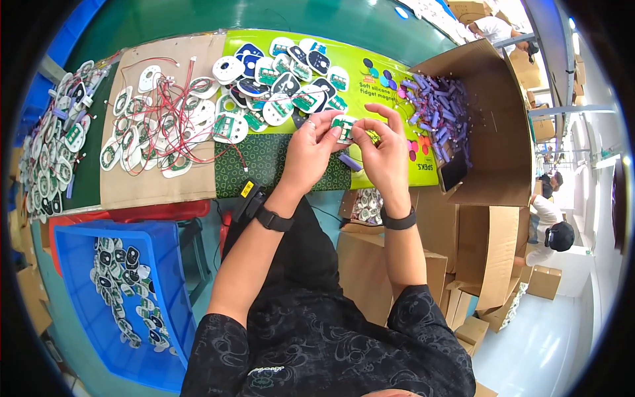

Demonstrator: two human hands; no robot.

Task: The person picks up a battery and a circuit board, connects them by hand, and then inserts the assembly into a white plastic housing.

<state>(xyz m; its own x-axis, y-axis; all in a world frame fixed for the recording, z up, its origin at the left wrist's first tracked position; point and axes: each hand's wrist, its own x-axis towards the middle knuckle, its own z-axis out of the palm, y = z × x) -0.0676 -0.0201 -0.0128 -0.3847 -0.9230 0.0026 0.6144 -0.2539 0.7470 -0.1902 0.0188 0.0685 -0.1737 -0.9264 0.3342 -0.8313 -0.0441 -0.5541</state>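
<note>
Over the front of the workbench, my left hand [309, 151] pinches a small white part with a green circuit board [343, 124] between thumb and fingers. My right hand [381, 153] meets it from the other side, its thumb and forefinger closed on the board's edge. Its other fingers are raised. Just below the hands lies a purple cylindrical cell [350, 162] on the dark green patterned mat [264, 155]. Beyond my left hand is a heap of white and dark oval parts [278, 83], several with green boards showing.
White parts with red wires [162, 126] lie on cardboard at the left. An open cardboard box [493, 99] at the right holds many purple cells [440, 109] and a dark flat object [453, 173]. A blue bin [173, 264] with more parts stands below left. People [559, 235] are far right.
</note>
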